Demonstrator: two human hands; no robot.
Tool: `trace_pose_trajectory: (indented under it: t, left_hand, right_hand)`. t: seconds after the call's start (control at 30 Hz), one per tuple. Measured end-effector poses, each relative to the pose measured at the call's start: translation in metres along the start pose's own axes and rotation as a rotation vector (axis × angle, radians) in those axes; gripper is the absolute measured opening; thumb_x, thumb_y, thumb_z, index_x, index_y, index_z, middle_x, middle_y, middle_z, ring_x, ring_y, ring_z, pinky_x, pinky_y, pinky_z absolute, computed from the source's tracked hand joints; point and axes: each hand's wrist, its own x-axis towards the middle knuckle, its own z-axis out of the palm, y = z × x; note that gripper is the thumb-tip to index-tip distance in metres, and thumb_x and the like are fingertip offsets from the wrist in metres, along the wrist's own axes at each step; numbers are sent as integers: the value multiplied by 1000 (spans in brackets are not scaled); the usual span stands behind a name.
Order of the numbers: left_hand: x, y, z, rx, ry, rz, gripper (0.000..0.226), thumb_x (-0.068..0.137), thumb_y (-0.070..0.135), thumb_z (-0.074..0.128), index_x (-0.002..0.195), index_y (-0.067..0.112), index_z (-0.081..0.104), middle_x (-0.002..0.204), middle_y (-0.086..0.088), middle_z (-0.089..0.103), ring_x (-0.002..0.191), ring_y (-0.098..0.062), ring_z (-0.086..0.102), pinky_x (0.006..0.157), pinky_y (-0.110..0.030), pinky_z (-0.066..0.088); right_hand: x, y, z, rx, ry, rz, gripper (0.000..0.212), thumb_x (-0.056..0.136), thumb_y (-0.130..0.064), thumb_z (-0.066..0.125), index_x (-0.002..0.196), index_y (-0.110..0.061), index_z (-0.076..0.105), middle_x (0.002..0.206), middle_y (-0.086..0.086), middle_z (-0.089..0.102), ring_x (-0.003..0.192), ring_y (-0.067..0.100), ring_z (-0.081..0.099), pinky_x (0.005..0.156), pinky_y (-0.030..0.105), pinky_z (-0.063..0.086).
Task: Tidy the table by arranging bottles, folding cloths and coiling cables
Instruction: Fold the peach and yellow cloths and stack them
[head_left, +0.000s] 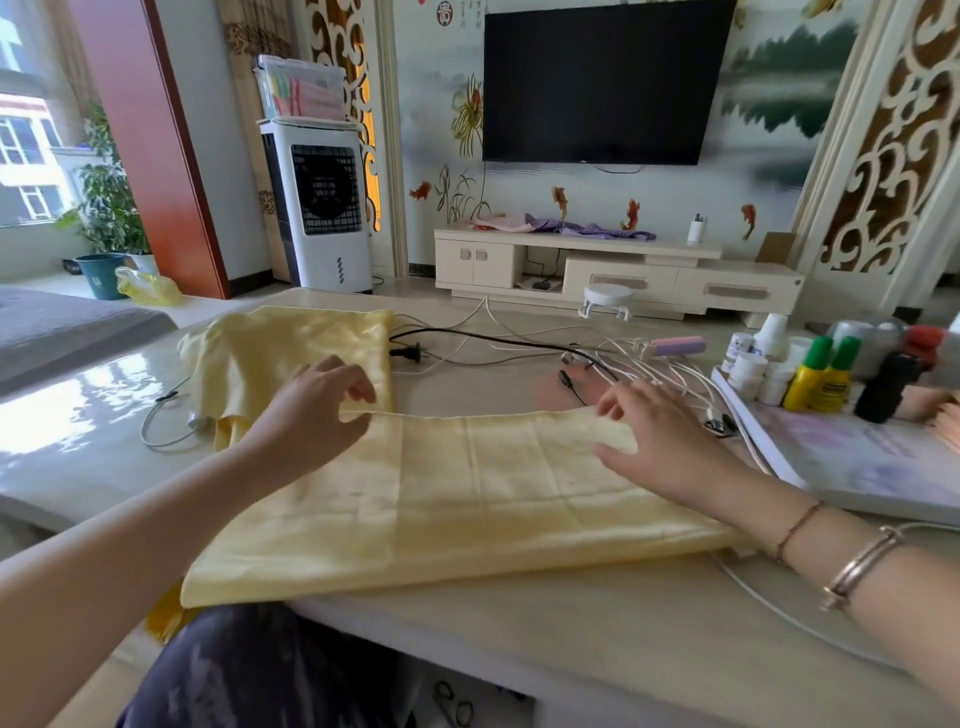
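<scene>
A pale yellow satin cloth (457, 499) lies folded flat on the beige table (571, 623) in front of me. My left hand (311, 410) pinches its far edge near the left corner. My right hand (660, 441) holds the same far edge at the right corner. A second yellow cloth (291, 353) lies rumpled behind the left hand. Tangled white and black cables (519, 348) spread across the middle of the table. Several bottles (815, 374), white, yellow-green and black, stand grouped at the right.
A white book or pad (857, 462) lies at the right under the bottles' edge. A loose white cable (166, 421) curls at the left, another runs along the front right. A small white round gadget (605, 301) stands at the far edge.
</scene>
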Motion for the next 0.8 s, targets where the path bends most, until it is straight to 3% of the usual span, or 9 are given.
trace_pose_trajectory:
  t: [0.07, 0.2, 0.3, 0.43, 0.6, 0.73, 0.8]
  left_hand:
    - [-19, 26, -5, -89, -128, 132, 5, 86, 29, 64, 88, 29, 61, 96, 14, 54, 86, -1, 54, 77, -22, 46]
    - [-58, 65, -12, -41, -324, 248, 50, 75, 76, 38, 102, 40, 57, 101, 24, 52, 90, 4, 52, 75, -20, 48]
    - [-74, 79, -16, 181, -469, 298, 64, 68, 86, 32, 118, 47, 43, 116, 31, 43, 102, 5, 44, 79, -20, 44]
    - [-80, 83, -16, 294, -487, 346, 52, 81, 66, 46, 127, 42, 38, 126, 28, 37, 107, -1, 36, 72, -19, 35]
    - [-74, 84, -16, 350, -576, 293, 48, 84, 34, 54, 129, 35, 36, 126, 23, 35, 108, -7, 40, 72, -23, 38]
    - [-62, 69, -19, 346, -542, 156, 37, 86, 15, 48, 119, 30, 45, 119, 16, 46, 100, -11, 50, 78, -28, 46]
    - [-50, 60, -23, 276, -539, 24, 35, 87, 15, 47, 119, 27, 52, 121, 11, 53, 103, -16, 55, 86, -33, 49]
  right_hand:
    - [-18, -16, -11, 152, -145, -129, 34, 82, -42, 67, 107, -28, 50, 106, -11, 49, 103, 7, 42, 93, 26, 37]
    - [-50, -37, -26, 136, -340, -277, 46, 78, -45, 71, 114, -33, 46, 108, -16, 47, 108, 2, 40, 94, 15, 32]
    - [-63, -41, -27, -37, -345, -338, 48, 78, -41, 66, 118, -33, 41, 113, -14, 45, 110, 7, 39, 96, 23, 35]
    - [-66, -46, -28, -191, -347, -329, 45, 82, -26, 56, 123, -27, 39, 117, -8, 45, 111, 13, 44, 87, 25, 34]
    - [-61, -51, -20, -340, -334, -301, 40, 82, -9, 49, 121, -17, 45, 118, 1, 48, 112, 22, 48, 88, 33, 40]
    - [-48, -51, -23, -155, -311, -154, 12, 84, -8, 45, 89, -17, 51, 92, 1, 55, 89, 23, 53, 60, 29, 37]
    - [-36, -48, -24, -67, -305, -96, 12, 84, -9, 46, 75, -16, 46, 74, 0, 48, 76, 21, 48, 52, 25, 29]
